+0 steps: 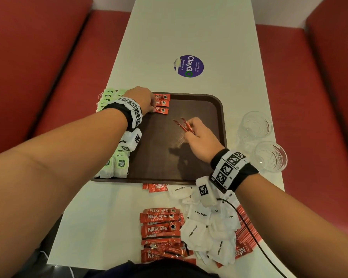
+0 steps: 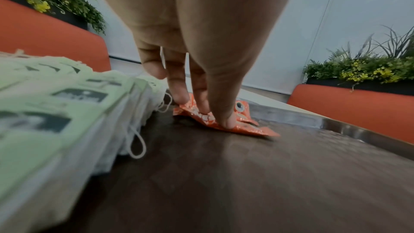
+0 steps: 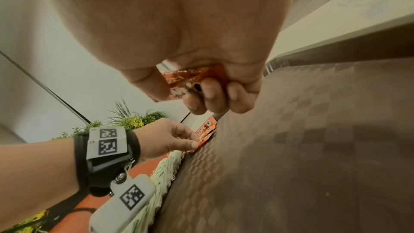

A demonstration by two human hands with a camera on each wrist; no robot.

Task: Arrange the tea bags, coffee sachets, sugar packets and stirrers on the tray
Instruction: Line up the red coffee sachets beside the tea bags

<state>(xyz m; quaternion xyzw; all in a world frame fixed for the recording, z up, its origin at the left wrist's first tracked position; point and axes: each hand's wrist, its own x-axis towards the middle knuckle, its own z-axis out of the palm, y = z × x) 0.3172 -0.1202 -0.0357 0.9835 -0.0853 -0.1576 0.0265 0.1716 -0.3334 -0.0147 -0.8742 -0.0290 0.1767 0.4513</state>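
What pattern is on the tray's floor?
A dark brown checkered diamond weave on the tray, clearest in the right wrist view.

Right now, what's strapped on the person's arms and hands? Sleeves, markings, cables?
Both forearms are bare, no sleeves or gloves. Each wrist carries a black band ringed with white square tiles printed with black-and-white coded markers. A white rounded box bearing one such marker hangs below each band. A thin black cable runs from the right wrist unit back toward the body. The left hand and right hand wear nothing.

left hand pressing coffee sachets
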